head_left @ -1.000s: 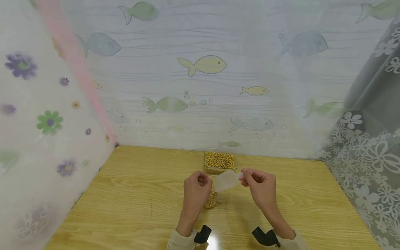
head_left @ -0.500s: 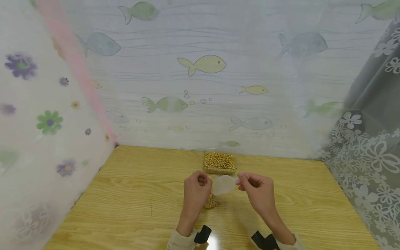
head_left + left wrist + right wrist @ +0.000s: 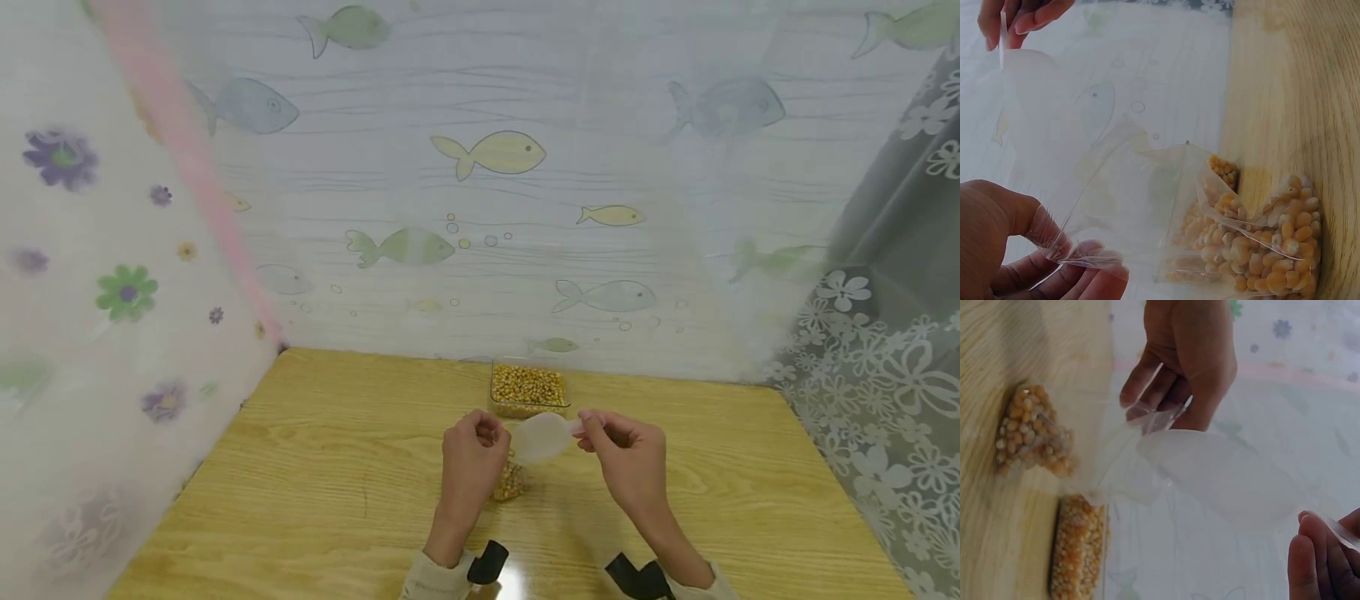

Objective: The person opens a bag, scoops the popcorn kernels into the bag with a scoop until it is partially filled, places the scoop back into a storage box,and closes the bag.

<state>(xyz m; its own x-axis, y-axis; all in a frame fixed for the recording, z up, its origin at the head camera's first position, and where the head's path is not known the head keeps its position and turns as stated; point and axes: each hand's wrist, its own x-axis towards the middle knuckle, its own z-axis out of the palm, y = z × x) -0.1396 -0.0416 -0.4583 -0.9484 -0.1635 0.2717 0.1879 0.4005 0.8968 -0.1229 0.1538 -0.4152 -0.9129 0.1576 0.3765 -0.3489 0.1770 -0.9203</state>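
Note:
My left hand [image 3: 474, 458] pinches the top edge of a clear plastic bag [image 3: 1141, 200], whose mouth gapes open. Yellow corn kernels [image 3: 1291, 250] fill the bottom of the bag, which rests on the table. Between finger and thumb, my right hand [image 3: 630, 458] holds the handle of a translucent white scoop [image 3: 543, 437]. The scoop points left, its tip at the bag's mouth beside the left fingers, as the right wrist view shows. No kernels show on the scoop [image 3: 1222, 478]. In the head view, the left hand hides part of the bag.
Behind the hands stands a clear rectangular container [image 3: 528, 410] of corn kernels, near the table's back edge. The wooden table [image 3: 337, 433] meets a fish-patterned curtain [image 3: 480, 283] at the back. Flowered cloth hangs on both sides.
The right hand and scoop dip slightly down and left, then come back up and right, the scoop changing its tilt. The left hand keeps its hold on the bag, almost still.

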